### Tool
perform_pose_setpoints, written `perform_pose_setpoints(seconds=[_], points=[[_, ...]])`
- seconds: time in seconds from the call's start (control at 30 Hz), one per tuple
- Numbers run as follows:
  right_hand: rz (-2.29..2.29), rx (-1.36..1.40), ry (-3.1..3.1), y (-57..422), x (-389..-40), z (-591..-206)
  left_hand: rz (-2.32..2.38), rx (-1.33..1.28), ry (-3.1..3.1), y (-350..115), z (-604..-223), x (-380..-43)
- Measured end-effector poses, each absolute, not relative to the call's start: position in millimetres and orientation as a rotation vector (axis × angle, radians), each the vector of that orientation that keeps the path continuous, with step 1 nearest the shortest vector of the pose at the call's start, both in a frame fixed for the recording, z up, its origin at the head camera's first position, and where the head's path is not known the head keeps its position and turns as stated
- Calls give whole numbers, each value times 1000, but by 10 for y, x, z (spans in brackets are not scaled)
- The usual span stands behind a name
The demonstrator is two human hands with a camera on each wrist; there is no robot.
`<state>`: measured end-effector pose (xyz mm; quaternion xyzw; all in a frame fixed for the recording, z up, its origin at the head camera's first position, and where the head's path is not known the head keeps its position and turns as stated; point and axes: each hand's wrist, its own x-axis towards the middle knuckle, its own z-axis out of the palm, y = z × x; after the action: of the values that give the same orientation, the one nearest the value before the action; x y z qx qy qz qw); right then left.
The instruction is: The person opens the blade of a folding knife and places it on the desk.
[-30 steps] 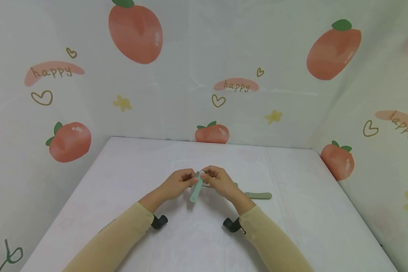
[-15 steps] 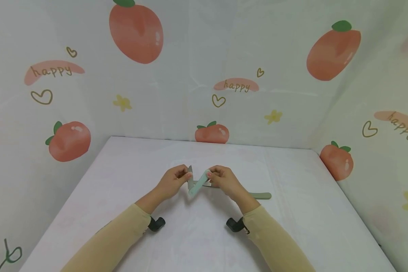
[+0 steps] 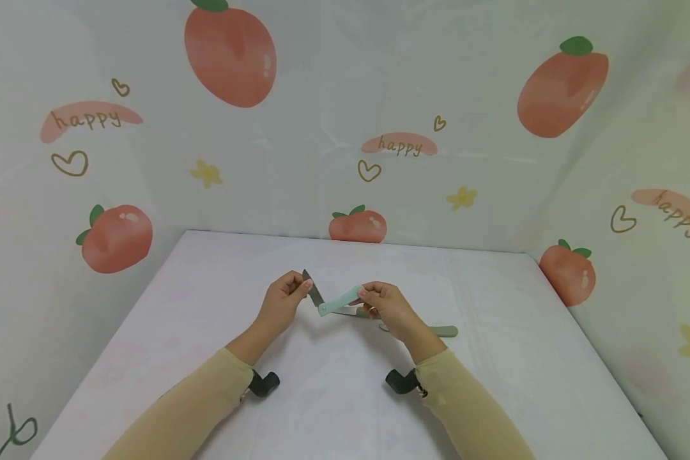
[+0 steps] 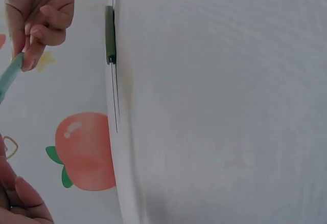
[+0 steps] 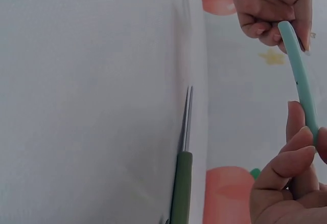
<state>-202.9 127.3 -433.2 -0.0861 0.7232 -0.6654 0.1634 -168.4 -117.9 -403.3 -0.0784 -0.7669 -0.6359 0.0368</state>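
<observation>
Raised above the table in the head view is a folding knife with a mint handle (image 3: pixel 340 301) and a grey blade (image 3: pixel 314 291), its blade swung partway out at an angle. My left hand (image 3: pixel 278 303) pinches the blade near its tip. The far end of the handle is pinched by my right hand (image 3: pixel 392 310), thumb against fingers. In the right wrist view the mint handle (image 5: pixel 299 75) shows edge-on between both hands, its blade mostly hidden. Behind and below lies a green-handled tool (image 5: pixel 182 188) with a slim pointed metal end.
A second green handle (image 3: pixel 444 331) lies on the white-covered table (image 3: pixel 322 409) to the right, its other end partly hidden by my right hand. A fruit-printed curtain (image 3: pixel 299 172) encloses the back and sides. A black camera mount (image 3: pixel 402 381) sits at the right wrist.
My hands have moved apart, and the mint knife's blade has swung out from its handle. The left hand went left and up with the blade; the right went right with the handle.
</observation>
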Motion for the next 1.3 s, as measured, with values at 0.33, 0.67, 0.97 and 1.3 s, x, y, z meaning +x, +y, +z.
perform_pose_setpoints(seconds=[0.33,0.67,0.97,1.3], points=[[-1801,-286,2100,1317,-2038,-4346,-1968,-207,-2518,-1290,-4387,-1850],[-1568,-428,2136,1352,-2066,-4255,-1932,-255,-2756,-1435,-4320,-1877],[-1544,-453,2127,1354,-2079,-4221,-2010,-378,-2702,-1468,-4335,-1881],[-1759,-348,2103,1339,-2081,-4241,-2065,-236,-2506,-1404,-4315,-1875]])
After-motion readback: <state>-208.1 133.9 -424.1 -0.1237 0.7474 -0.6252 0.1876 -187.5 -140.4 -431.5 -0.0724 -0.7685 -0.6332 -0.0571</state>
